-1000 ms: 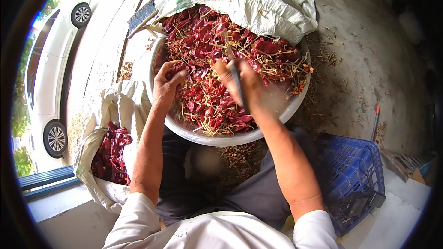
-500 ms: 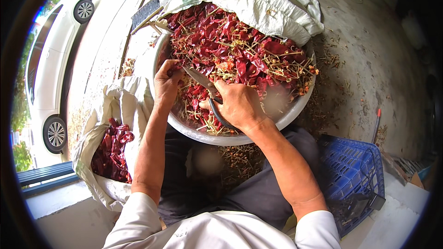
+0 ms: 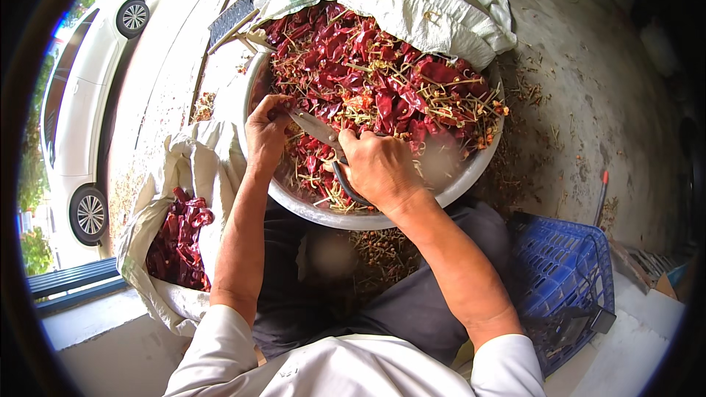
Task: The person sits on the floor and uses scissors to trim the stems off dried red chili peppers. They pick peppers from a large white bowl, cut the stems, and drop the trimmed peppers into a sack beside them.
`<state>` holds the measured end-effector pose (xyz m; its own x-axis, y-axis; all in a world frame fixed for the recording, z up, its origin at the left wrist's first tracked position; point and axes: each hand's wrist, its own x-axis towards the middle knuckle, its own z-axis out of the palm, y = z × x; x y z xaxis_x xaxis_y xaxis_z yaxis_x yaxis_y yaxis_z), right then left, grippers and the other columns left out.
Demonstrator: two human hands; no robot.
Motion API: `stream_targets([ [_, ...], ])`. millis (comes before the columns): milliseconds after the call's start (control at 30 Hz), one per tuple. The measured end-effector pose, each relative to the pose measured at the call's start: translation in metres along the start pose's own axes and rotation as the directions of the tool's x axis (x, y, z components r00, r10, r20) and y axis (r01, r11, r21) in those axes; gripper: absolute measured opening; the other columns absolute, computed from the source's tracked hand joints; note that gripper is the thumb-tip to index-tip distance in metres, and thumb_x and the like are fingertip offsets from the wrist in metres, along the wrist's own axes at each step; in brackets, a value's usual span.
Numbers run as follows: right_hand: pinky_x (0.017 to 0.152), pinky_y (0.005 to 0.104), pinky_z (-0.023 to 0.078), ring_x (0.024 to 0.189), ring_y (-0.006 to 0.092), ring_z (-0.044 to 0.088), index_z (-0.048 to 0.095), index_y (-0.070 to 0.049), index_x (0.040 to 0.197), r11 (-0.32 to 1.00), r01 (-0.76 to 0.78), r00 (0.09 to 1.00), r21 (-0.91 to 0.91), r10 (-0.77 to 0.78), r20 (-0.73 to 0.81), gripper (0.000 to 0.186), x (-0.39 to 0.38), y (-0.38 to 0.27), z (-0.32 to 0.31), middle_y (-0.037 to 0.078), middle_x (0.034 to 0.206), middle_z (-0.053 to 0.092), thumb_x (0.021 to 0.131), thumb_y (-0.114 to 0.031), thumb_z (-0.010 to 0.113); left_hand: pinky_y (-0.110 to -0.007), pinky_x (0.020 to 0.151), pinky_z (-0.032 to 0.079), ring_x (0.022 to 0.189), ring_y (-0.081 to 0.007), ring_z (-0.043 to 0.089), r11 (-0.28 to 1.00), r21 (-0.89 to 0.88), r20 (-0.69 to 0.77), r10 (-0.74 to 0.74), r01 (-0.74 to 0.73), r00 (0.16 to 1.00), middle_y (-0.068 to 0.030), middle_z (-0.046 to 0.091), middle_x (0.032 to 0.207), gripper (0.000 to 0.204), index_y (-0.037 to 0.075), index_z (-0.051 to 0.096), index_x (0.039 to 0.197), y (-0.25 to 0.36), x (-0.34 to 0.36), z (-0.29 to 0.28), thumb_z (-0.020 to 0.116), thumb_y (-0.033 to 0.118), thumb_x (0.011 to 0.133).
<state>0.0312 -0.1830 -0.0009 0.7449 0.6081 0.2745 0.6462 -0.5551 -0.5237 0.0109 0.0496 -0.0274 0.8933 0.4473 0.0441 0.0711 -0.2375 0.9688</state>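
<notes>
My left hand [image 3: 266, 132] is closed in a pinch over the left side of a round metal basin [image 3: 471, 190]. Between its fingertips is a dark red dried chili [image 3: 278, 109], mostly hidden. My right hand [image 3: 381, 167] grips dark-handled scissors [image 3: 316, 128] by the handles. Their metal blades point up and left, the tips right beside the chili. Under both hands lies a heap of dried red chilies [image 3: 342, 51] with pale stems, filling the basin. A white woven sack [image 3: 419, 11] drapes over the heap's far edge.
At left stands an open white sack [image 3: 224, 158] holding red chilies [image 3: 180, 239]. A blue plastic crate [image 3: 562, 265] sits at right, near a red-tipped stick [image 3: 602, 190]. Cut stems litter the floor [image 3: 573, 103]. Beyond the left edge is a white car [image 3: 79, 117].
The fingers of my right hand have drawn in slightly around the scissor handles. My left hand has barely moved and keeps its pinch near the blade tips.
</notes>
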Motion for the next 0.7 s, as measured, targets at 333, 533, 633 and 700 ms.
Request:
stream_targets([
  [333, 0.058, 0.0473, 0.053, 0.063, 0.0393, 0.067, 0.06, -0.002, 0.088, 0.988, -0.093, 0.991, 0.124, 0.08, 0.103, 0.043, 0.002, -0.004, -0.005, 0.02, 0.061, 0.061, 0.081, -0.042, 0.076, -0.021, 0.072, 0.046, 0.077, -0.0051, 0.056, 0.981, 0.19, -0.056, 0.045, -0.034, 0.997, 0.0017, 0.065, 0.084, 0.025, 0.005, 0.069, 0.103, -0.008, -0.001, 0.0, 0.065, -0.009, 0.083],
  [533, 0.059, 0.0488, 0.052, 0.064, 0.0412, 0.066, 0.06, -0.003, 0.086, 0.99, -0.112, 0.991, 0.092, 0.105, 0.078, 0.042, 0.0, -0.003, 0.004, 0.021, 0.061, 0.061, 0.082, -0.042, 0.076, -0.023, 0.068, 0.046, 0.072, -0.0051, 0.053, 0.932, 0.359, -0.128, 0.095, -0.043, 0.987, 0.0007, 0.064, 0.077, 0.019, 0.005, 0.07, 0.099, 0.01, -0.01, 0.013, 0.067, -0.006, 0.083],
  [633, 0.059, 0.049, 0.051, 0.064, 0.0418, 0.066, 0.06, -0.002, 0.087, 0.982, -0.157, 0.987, 0.11, 0.15, 0.065, 0.043, 0.001, -0.007, 0.005, 0.021, 0.062, 0.062, 0.082, -0.042, 0.076, -0.023, 0.065, 0.046, 0.069, -0.0053, 0.052, 0.945, 0.319, -0.157, 0.126, -0.07, 0.979, -0.0007, 0.063, 0.074, 0.016, 0.004, 0.069, 0.099, 0.01, -0.01, 0.015, 0.068, -0.002, 0.084],
  [700, 0.06, 0.0488, 0.052, 0.066, 0.0412, 0.067, 0.06, -0.002, 0.088, 0.976, -0.176, 0.982, 0.126, 0.165, 0.094, 0.039, 0.003, -0.009, 0.002, 0.021, 0.063, 0.063, 0.084, -0.039, 0.074, -0.024, 0.063, 0.045, 0.067, -0.0054, 0.051, 0.913, 0.396, -0.161, 0.178, -0.102, 0.971, -0.0012, 0.062, 0.072, 0.014, 0.004, 0.069, 0.098, 0.013, -0.011, 0.019, 0.069, 0.001, 0.084],
])
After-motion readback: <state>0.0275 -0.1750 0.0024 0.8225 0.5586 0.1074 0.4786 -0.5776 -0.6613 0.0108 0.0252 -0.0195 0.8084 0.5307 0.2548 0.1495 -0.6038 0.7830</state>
